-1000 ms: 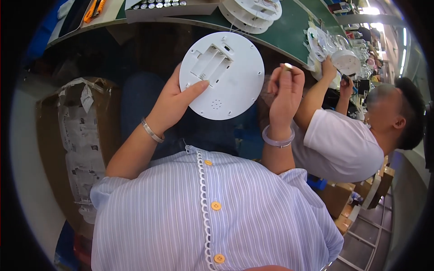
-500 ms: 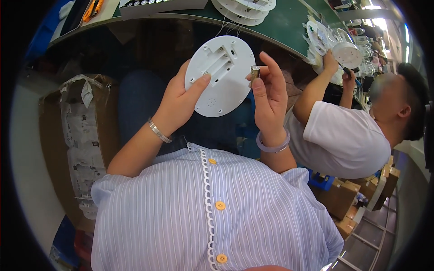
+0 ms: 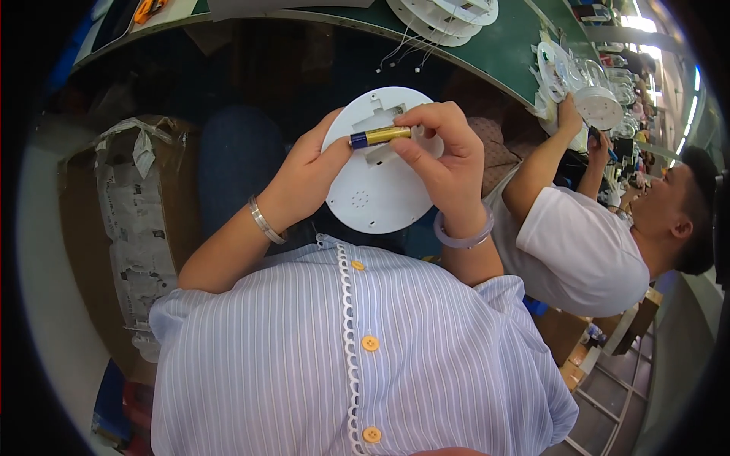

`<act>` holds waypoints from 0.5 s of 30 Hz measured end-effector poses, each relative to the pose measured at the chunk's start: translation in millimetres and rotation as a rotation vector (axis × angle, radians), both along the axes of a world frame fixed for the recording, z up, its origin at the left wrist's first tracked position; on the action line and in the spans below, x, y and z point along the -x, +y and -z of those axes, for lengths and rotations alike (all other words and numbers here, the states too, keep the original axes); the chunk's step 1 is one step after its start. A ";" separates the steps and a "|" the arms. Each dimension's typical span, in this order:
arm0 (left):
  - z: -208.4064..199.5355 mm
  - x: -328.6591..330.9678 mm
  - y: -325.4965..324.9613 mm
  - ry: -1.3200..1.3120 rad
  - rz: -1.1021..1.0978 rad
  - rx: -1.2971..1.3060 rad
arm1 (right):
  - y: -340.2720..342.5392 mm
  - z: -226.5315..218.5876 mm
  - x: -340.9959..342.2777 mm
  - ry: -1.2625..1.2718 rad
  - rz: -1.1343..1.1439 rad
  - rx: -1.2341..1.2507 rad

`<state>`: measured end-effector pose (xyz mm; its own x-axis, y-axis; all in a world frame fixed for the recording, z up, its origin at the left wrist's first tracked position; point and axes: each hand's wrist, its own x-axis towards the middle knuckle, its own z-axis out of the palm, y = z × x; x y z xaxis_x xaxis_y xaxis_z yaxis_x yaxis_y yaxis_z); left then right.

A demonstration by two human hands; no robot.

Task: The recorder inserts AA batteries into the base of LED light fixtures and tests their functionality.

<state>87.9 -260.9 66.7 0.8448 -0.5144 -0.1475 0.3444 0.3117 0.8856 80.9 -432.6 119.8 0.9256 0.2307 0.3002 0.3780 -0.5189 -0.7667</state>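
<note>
A round white plastic disc (image 3: 372, 197) with a recessed battery compartment (image 3: 380, 119) is held up in front of me. My left hand (image 3: 308, 169) grips its left edge, the thumb lying on the face beside the compartment. Between the thumb and fingers of my right hand (image 3: 449, 156) is a gold and dark blue battery (image 3: 380, 137). It lies crosswise over the compartment, its dark end by my left thumb tip. The battery and my right fingers hide part of the compartment, so whether it is seated cannot be told.
A green workbench (image 3: 487, 64) runs along the far side, bearing a stack of white discs (image 3: 449, 19) with thin wires over its edge. An orange tool (image 3: 148, 9) lies far left. At left stands a cardboard box (image 3: 80, 228). A co-worker (image 3: 582, 243) handles a white round part at right.
My right hand has brought the battery left, from beside the disc to over the compartment, turning it from upright to sideways. The disc has shifted slightly down and now faces me more fully.
</note>
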 end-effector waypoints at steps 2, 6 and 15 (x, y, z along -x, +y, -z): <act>-5.1 -1.2 4.4 0.023 0.068 -0.015 | -1.6 0.5 -7.8 -0.063 -0.062 0.100; -11.6 -2.0 5.7 -0.074 0.066 -0.058 | -0.4 -2.4 -12.1 -0.154 -0.079 0.336; -14.5 -4.7 13.1 0.100 0.067 0.020 | -5.3 -4.2 -4.1 -0.207 0.199 0.348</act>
<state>92.5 -247.9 81.2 0.7897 -0.5732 -0.2186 0.4517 0.3022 0.8394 85.1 -437.9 124.0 0.8907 0.1740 0.4200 0.3716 -0.8109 -0.4521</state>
